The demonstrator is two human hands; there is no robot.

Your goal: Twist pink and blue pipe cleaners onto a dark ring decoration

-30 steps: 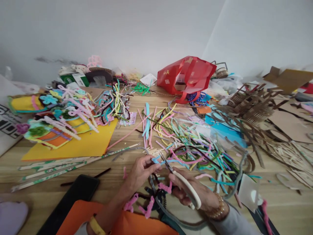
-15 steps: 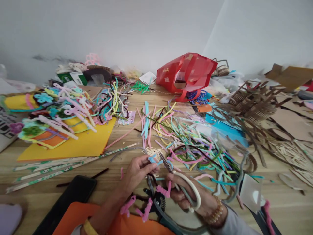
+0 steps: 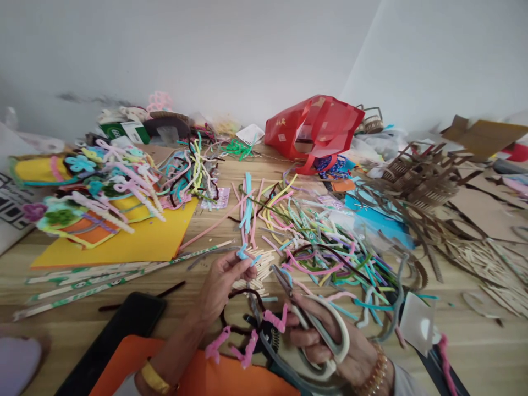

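My left hand (image 3: pixel 218 286) pinches a light blue, bent pipe cleaner (image 3: pixel 247 256) between thumb and fingertips, over the middle of the table. In my right hand (image 3: pixel 317 330) is a pair of scissors (image 3: pixel 341 335) with white and grey handles, its blades pointing up and left. A small gap separates the blade tips from the blue piece. Below and between my hands, pink twisted pipe cleaner pieces (image 3: pixel 247 352) lie by a dark loop (image 3: pixel 223 316) and a black tool with a toothed part (image 3: pixel 270 335). Short pale sticks (image 3: pixel 262 269) lie just beyond.
Loose coloured pipe cleaners (image 3: pixel 330 253) spread to the right. Pipe cleaner flowers (image 3: pixel 80 163) lie on yellow sheets (image 3: pixel 103 250) at left. A red bag (image 3: pixel 317 129) stands at the back, brown baskets (image 3: pixel 429 176) at right. A black phone (image 3: pixel 119 335) and orange sheet (image 3: pixel 231 379) are in front.
My hands have moved apart. The left has shifted left and slightly up with the blue pipe cleaner; the right has drawn the scissors back to the right and down, away from it.
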